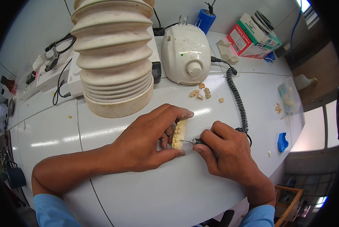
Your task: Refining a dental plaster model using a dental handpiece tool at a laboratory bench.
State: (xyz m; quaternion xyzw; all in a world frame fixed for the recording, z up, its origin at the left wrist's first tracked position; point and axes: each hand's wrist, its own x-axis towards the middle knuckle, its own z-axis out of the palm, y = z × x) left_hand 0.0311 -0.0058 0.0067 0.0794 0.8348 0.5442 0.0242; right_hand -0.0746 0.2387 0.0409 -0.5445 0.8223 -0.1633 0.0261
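My left hand point(148, 142) grips a cream dental cast with a row of teeth point(179, 133), held on edge between thumb and fingers just above the white bench. My right hand point(226, 151) holds a slim rotary handpiece point(197, 142) like a pen. Its thin bur tip touches the lower teeth of the cast. A black coiled cord point(238, 99) runs from the handpiece back to the white motor control box point(186, 54) at the rear of the bench.
A large ribbed cream suction hose point(112, 56) stands just behind my left hand. Several loose tooth pieces point(201, 93) lie before the control box. Cardboard boxes point(252, 36) sit at back right, a clear plastic tub point(289, 95) and a blue piece point(282, 142) by the right edge.
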